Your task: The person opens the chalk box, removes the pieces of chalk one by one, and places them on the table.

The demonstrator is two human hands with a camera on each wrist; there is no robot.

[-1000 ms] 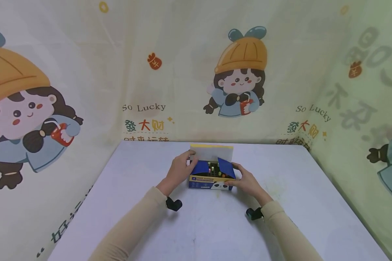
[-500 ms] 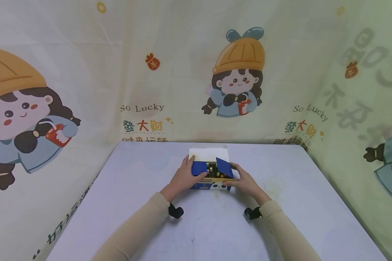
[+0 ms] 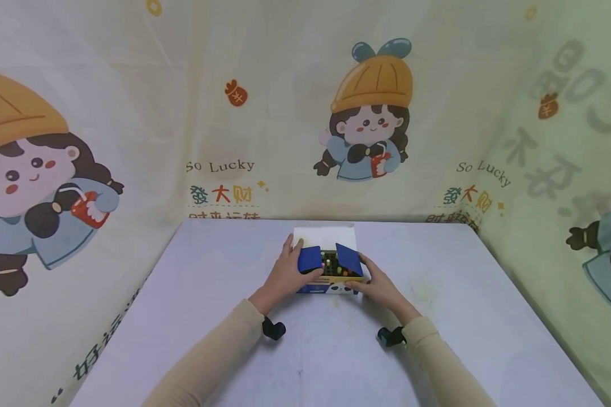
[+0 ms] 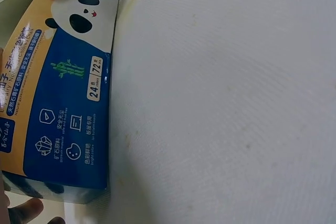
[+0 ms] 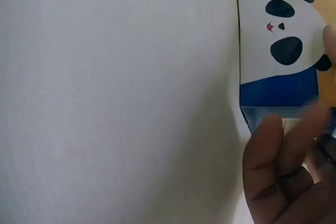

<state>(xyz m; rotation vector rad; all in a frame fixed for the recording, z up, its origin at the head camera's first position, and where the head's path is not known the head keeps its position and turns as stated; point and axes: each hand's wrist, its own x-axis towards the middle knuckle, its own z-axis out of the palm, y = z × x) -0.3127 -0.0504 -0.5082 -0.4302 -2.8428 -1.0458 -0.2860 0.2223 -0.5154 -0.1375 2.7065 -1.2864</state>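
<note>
A blue and yellow chalk box (image 3: 319, 288) with a panda face on its front stands on the table, its white-lined lid (image 3: 326, 236) tipped back. Two blue side flaps, the left flap (image 3: 309, 259) and the right flap (image 3: 349, 259), partly cover coloured sticks (image 3: 328, 265) in a dark holder. My left hand (image 3: 284, 278) grips the box's left side, thumb across the front top edge near the left flap, fingers spread towards the back. At the right end, my right hand (image 3: 385, 287) holds the box, thumb on the front panel; its curled fingers (image 5: 265, 145) lie by the end face.
The white table (image 3: 224, 243) extends around the box. Patterned cloth walls (image 3: 285, 135) enclose it at the back and sides. Each wrist wears a black camera, the left camera (image 3: 273, 329) and the right camera (image 3: 389, 336).
My left hand has moved from the lid's left edge and flap to the box's front left, thumb now lower. The lid has tipped further back. My right hand stays at the right end.
</note>
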